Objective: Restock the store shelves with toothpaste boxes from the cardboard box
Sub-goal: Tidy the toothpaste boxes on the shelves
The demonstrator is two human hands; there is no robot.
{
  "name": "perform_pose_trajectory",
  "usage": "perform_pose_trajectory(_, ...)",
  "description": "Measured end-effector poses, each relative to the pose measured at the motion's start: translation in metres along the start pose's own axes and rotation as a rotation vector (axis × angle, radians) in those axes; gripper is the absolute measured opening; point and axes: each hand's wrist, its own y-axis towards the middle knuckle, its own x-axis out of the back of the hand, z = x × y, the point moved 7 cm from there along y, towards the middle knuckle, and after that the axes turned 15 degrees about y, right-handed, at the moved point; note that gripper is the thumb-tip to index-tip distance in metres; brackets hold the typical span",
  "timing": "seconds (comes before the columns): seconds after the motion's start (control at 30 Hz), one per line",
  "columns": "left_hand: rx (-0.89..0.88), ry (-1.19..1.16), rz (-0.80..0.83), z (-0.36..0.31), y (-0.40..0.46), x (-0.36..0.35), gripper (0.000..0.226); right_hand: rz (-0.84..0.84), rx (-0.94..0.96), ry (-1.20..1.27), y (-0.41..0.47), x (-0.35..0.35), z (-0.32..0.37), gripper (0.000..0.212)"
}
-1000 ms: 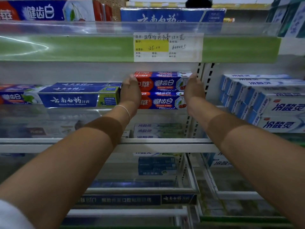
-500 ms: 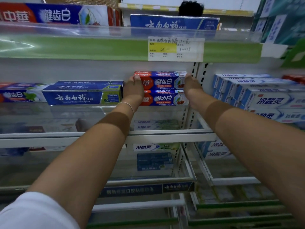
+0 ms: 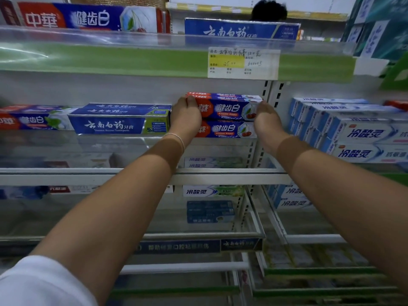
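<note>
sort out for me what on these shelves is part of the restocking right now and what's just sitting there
In the job:
- left hand and right hand, gripping the ends of the top red and blue toothpaste box
- second red and blue box beneath it
- middle shelf they sit on

Just sitting there:
- blue toothpaste boxes to the left
- white toothpaste boxes to the right
- price tag on the shelf above

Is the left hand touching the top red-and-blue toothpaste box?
Touching. The head view shows the left hand with fingers curled over the left end of the top red-and-blue toothpaste box.
</note>
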Motion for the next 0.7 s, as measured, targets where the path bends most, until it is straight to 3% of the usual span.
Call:
perform_pose_trajectory(0.2, 0.087, -0.137, 0.021, 0.008, 0.002, -0.005, 0.04, -0.013, 0.05, 0.078, 0.009, 0.006, -0.006, 0.027)
perform_pose_trajectory(0.37, 0.166, -0.2, 0.068, 0.008, 0.005, -0.012, 0.049, 0.051, -0.116, 0.263, 0.018, -0.004, -0.008, 0.059)
perform_pose_trajectory(0.5, 0.202, -0.243, 0.106, 0.012, 0.009, -0.017, 0.035, 0.08, -0.168, 0.289, 0.024, -0.007, -0.015, 0.054)
perform_pose_trajectory(0.7, 0.185, -0.223, 0.114, 0.016, 0.014, -0.019, 0.034, 0.063, -0.195, 0.292, 0.026, -0.009, -0.021, 0.055)
